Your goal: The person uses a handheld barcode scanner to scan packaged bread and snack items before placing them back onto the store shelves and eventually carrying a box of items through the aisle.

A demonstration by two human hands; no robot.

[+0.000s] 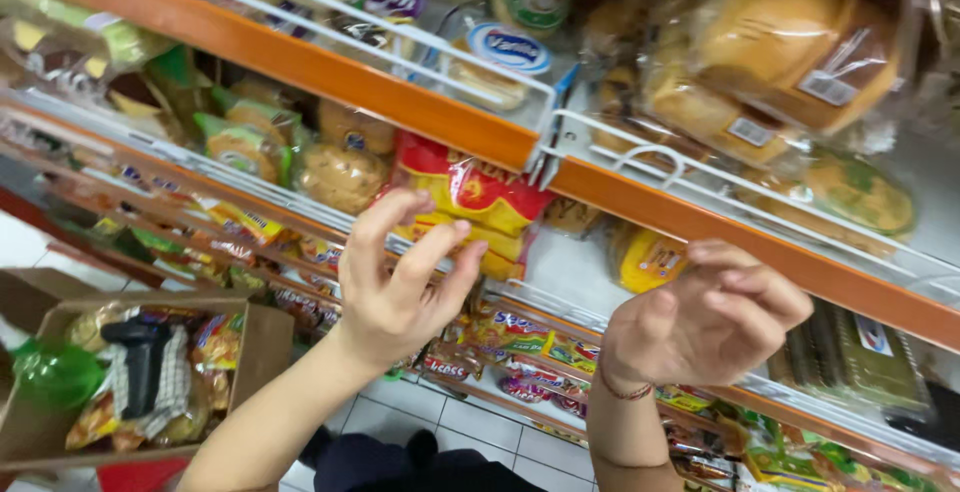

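My left hand (400, 277) is raised in front of a shop shelf with its fingers spread and curled, holding nothing. Its fingertips are just below a red and yellow snack bag (470, 192) on the middle shelf. My right hand (715, 317) hangs lower to the right, fingers bent loosely inward, empty, with a thin red band at the wrist. It is under the orange shelf edge (700, 227), close to a yellow packet (648, 260).
Bread buns in clear bags (770, 42) fill the top wire shelf. Green-wrapped pastries (245, 147) and round cookies (340, 177) sit left. A cardboard box (262, 347) of snack packets with a black scanner (138, 362) stands at lower left on a white tiled floor (480, 437).
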